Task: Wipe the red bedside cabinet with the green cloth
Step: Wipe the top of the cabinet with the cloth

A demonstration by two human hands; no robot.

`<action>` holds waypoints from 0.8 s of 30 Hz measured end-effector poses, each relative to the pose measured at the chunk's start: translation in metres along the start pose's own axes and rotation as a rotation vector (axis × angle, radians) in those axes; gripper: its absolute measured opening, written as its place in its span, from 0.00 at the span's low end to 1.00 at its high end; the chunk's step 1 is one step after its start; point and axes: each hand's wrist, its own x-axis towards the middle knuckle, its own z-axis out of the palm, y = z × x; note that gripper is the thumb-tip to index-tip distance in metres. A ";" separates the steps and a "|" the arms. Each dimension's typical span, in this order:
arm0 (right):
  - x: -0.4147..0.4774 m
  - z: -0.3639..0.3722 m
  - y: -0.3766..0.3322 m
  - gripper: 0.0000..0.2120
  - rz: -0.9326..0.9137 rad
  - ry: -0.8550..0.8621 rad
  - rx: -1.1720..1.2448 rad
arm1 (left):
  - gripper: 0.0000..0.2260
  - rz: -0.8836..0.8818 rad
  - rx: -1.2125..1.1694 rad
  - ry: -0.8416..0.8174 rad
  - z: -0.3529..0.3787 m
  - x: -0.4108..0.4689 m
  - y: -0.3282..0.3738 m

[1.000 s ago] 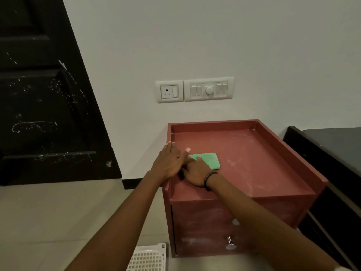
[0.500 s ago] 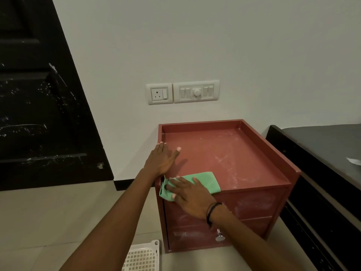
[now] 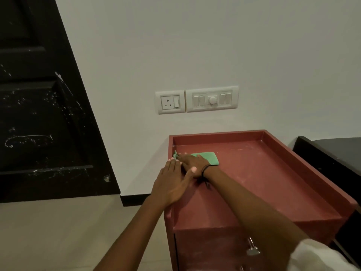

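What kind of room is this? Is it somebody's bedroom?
Probably a bedroom. A red bedside cabinet stands against a white wall under a socket and switches, there is a dark door at the left, and what may be a bed's edge at the right.

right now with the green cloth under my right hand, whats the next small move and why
Probably sweep the right hand and green cloth rightward along the back of the red cabinet top. The cloth sits near the back-left corner, and pale dusty smears show on the surface to its right. The left hand rests flat on the left rim, steadying it.
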 end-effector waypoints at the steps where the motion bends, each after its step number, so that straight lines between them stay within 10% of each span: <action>1: 0.017 -0.001 0.006 0.24 0.021 0.008 0.000 | 0.47 0.001 0.002 0.003 0.001 0.002 -0.001; 11: 0.068 0.004 0.029 0.24 0.066 0.007 -0.046 | 0.40 -0.038 -0.037 -0.005 0.003 0.008 -0.005; 24: -0.129 0.028 -0.031 0.24 -0.044 0.008 -0.008 | 0.35 -0.013 0.036 0.019 -0.001 0.004 -0.004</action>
